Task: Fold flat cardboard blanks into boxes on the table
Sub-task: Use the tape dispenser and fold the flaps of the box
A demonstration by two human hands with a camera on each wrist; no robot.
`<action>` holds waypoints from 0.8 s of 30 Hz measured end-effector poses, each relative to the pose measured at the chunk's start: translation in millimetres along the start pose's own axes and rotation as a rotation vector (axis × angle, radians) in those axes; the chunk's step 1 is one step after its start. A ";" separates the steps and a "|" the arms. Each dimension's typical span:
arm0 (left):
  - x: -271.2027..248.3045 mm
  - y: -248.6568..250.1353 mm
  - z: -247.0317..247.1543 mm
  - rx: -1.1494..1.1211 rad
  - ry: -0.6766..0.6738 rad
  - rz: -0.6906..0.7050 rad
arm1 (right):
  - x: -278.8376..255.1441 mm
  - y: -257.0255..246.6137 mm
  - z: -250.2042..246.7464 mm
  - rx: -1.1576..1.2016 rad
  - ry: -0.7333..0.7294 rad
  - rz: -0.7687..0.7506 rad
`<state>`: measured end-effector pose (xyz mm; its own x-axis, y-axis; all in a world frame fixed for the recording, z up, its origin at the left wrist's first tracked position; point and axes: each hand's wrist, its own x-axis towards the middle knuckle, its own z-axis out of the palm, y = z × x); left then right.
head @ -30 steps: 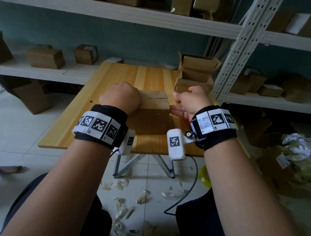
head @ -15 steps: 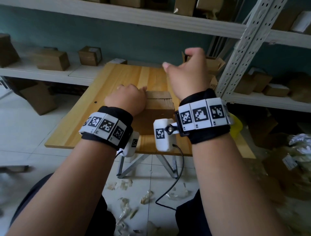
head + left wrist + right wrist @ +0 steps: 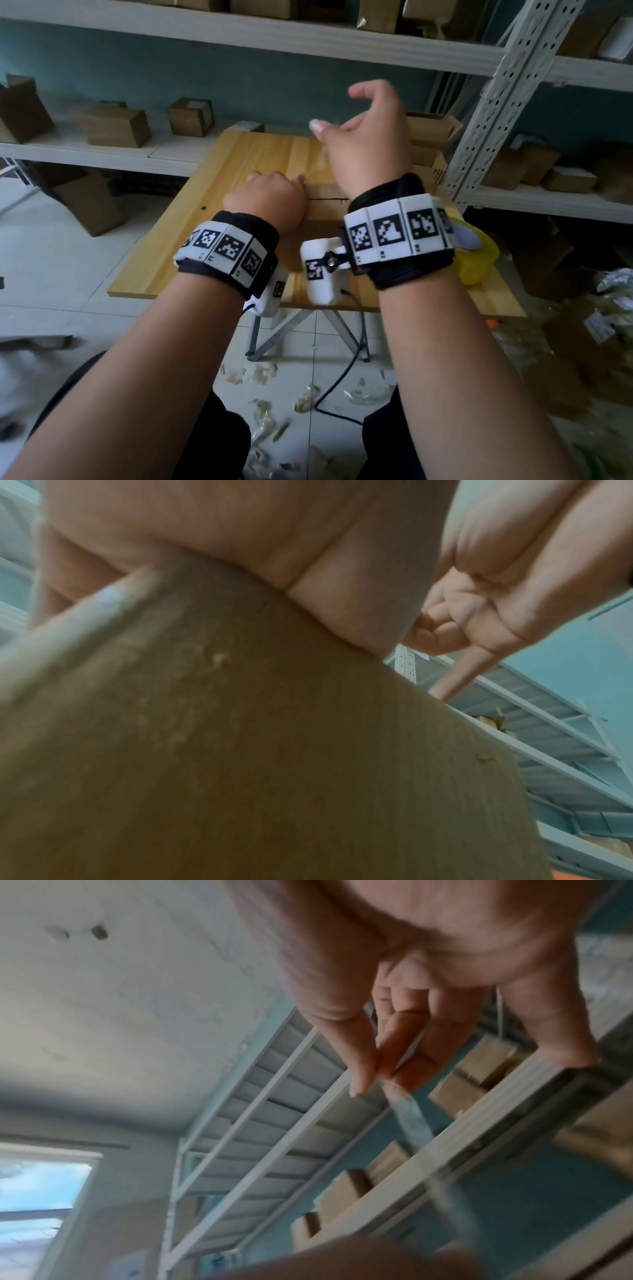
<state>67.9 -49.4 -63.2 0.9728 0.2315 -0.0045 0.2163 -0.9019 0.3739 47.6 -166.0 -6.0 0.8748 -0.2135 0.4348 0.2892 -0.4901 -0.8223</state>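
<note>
Right hand (image 3: 368,137) has lifted off the brown cardboard box (image 3: 325,198), pinching a clear tape strip (image 3: 407,1118). Left hand (image 3: 270,202) presses the box onto the wooden table (image 3: 191,246). Sealing step; next, lay tape along the seam.

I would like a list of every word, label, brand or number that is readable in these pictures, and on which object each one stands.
No text can be read.
Wristbands: only black-and-white square code patterns, no words.
Label on the small shelf box: too blurred.
Paper tag on the packaging at right: too blurred.
Box under the left hand: no print visible.
</note>
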 end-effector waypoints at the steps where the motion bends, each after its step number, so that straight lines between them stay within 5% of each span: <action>1: -0.4 1.4 -0.5 -0.006 -0.004 -0.019 | 4.5 5.8 -6.4 -0.032 0.027 0.000; 8: -5.1 3.4 1.4 0.056 0.013 0.020 | 16.2 49.9 -27.2 -0.178 -0.014 0.118; 13: 1.2 12.6 3.4 0.159 0.024 0.171 | 13.5 64.6 -27.1 -0.191 -0.023 0.163; 19: 5.2 11.9 -0.1 0.038 -0.096 0.069 | 15.6 71.7 -34.4 -0.209 -0.093 0.204; 24: 10.4 11.7 10.2 0.104 -0.051 0.086 | 16.5 68.5 -36.3 -0.204 -0.115 0.226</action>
<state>81.5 -61.2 -68.3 0.9905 0.1352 -0.0249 0.1368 -0.9511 0.2770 67.7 -233.8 -41.8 0.9495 -0.2454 0.1957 0.0086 -0.6029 -0.7978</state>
